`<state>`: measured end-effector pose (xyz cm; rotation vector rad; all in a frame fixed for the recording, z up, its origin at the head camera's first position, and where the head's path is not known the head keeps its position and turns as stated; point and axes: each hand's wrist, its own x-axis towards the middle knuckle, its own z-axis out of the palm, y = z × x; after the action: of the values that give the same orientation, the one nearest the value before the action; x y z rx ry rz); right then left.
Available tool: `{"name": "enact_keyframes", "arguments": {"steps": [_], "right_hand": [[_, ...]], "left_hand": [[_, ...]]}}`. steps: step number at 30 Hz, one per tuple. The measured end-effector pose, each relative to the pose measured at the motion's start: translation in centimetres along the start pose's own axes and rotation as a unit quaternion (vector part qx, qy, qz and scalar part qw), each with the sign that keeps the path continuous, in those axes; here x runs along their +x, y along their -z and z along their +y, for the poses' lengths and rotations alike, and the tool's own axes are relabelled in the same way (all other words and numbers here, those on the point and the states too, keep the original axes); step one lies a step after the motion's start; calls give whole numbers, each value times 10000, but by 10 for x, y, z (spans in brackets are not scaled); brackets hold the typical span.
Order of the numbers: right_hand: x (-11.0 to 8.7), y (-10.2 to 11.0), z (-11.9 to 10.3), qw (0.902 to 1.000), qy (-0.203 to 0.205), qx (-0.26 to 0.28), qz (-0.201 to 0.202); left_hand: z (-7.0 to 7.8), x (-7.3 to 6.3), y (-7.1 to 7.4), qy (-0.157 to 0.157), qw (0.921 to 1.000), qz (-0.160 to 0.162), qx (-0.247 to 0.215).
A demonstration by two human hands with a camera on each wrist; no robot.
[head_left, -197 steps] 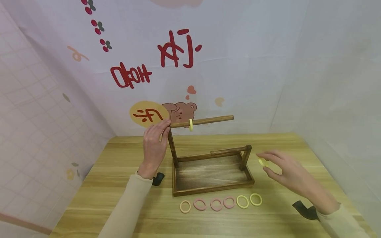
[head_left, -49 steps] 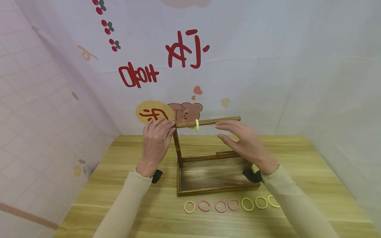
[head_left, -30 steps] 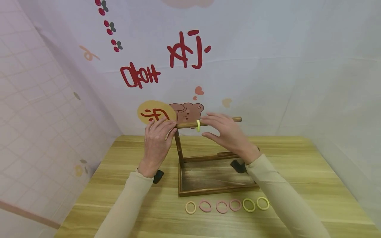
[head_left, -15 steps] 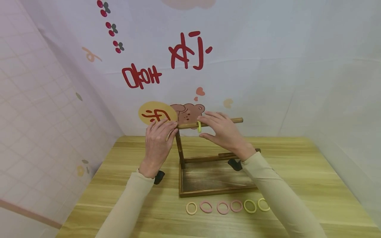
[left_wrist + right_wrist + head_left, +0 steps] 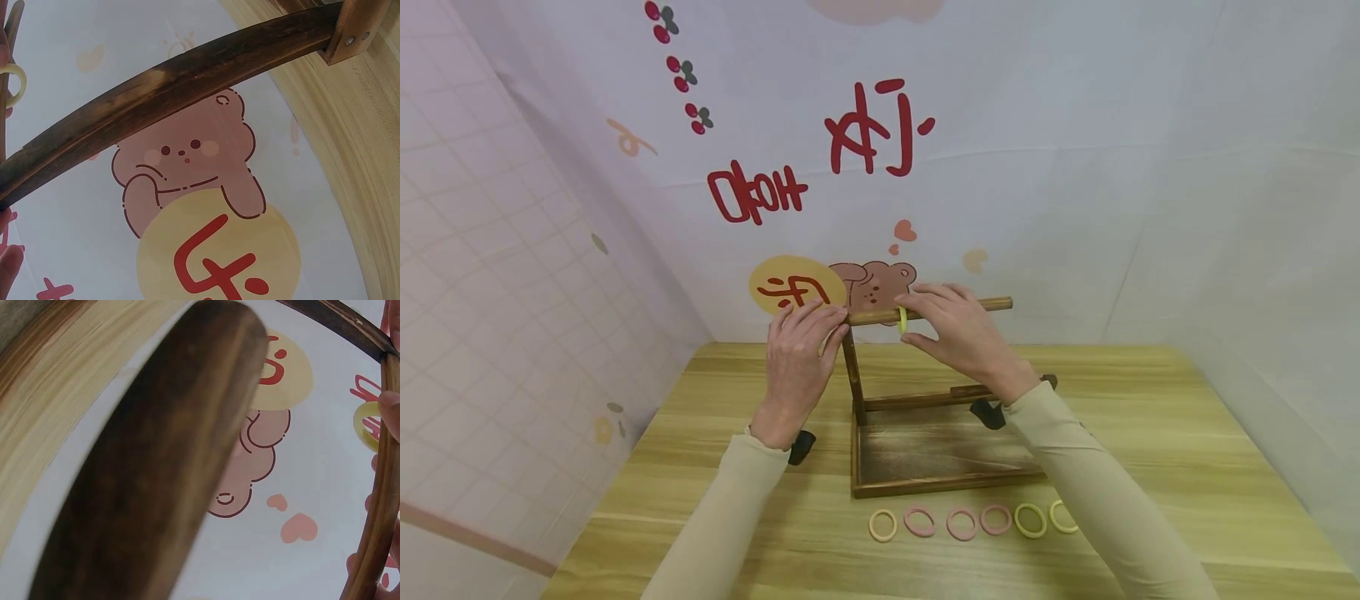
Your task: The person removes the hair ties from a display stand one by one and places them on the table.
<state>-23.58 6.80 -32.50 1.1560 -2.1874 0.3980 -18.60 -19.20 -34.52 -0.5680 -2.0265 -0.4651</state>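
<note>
A dark brown wooden rack has an upper rod (image 5: 996, 303) that sticks out to the right from its tall left post (image 5: 853, 375). My left hand (image 5: 797, 367) holds the top corner, where rod and post meet. Around the rod hangs a yellow ring (image 5: 903, 323), and my right hand (image 5: 962, 333) pinches it between thumb and fingers. The same yellow ring (image 5: 360, 428) shows beside the thumb in the right wrist view. In the left wrist view the post (image 5: 169, 87) crosses the picture, with fingertips at its upper end.
In front of the rack's tray base (image 5: 947, 482) lies a row of rings: a pale yellow ring (image 5: 883, 510), pink rings (image 5: 962, 539) and yellow rings (image 5: 1030, 537). A shorter lower rod (image 5: 970, 391) is partly hidden by my right arm. Behind stands a printed cloth backdrop (image 5: 1037, 208).
My right hand first held another yellow ring right of the rack; that ring later lay on the table. The hand then moved left along the rod and closed on the hanging ring. My left hand stayed.
</note>
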Motion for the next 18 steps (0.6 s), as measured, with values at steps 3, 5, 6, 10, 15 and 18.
{"name": "enact_keyframes", "arguments": {"steps": [3, 5, 6, 10, 15, 18], "right_hand": [[0, 0, 0, 10000, 0, 8, 6], [1, 0, 0, 10000, 15, 24, 21], [1, 0, 0, 10000, 25, 28, 29], [1, 1, 0, 9999, 65, -24, 74], [0, 3, 1, 9999, 47, -71, 97], [-1, 4, 2, 10000, 7, -48, 46]], "left_hand": [[0, 0, 0, 0, 10000, -17, 11], [0, 0, 0, 4, 10000, 0, 17], [0, 0, 0, 1, 10000, 8, 19], [1, 0, 0, -9, 10000, 56, 9], [0, 0, -1, -16, 10000, 79, -5], [0, 0, -1, -18, 10000, 63, 20]]}}
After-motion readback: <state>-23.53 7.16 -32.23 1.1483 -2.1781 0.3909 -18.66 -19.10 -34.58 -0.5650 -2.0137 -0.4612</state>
